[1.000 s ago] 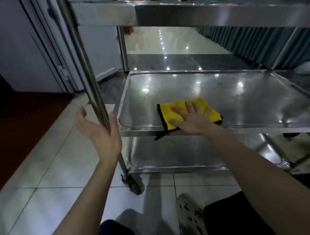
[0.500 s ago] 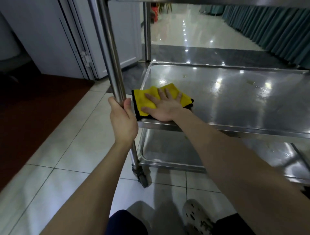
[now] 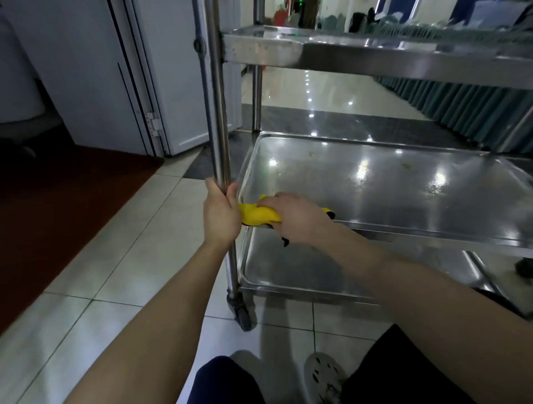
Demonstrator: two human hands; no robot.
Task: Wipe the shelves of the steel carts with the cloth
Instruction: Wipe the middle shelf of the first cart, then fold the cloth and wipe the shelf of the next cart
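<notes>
Left hand (image 3: pixel 220 214): clenched round the cart's post (image 3: pixel 217 115).
Right hand (image 3: pixel 295 217): grips the bunched yellow cloth (image 3: pixel 256 214).
Cloth: on the middle shelf's (image 3: pixel 375 178) near corner, just right of the post.

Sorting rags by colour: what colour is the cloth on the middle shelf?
The cloth is yellow, black-edged; head view.

Finding: no lettering, label, brand mark or number is legible anywhere in view. The steel cart (image 3: pixel 375 184) shows bare metal only, on its posts and on its shelves. The cloth (image 3: pixel 256 214) is plain yellow with a dark edge and has no readable tag. The door (image 3: pixel 184 72) carries no sign. A small green glow (image 3: pixel 300 3) far behind is too blurred to read.
</notes>
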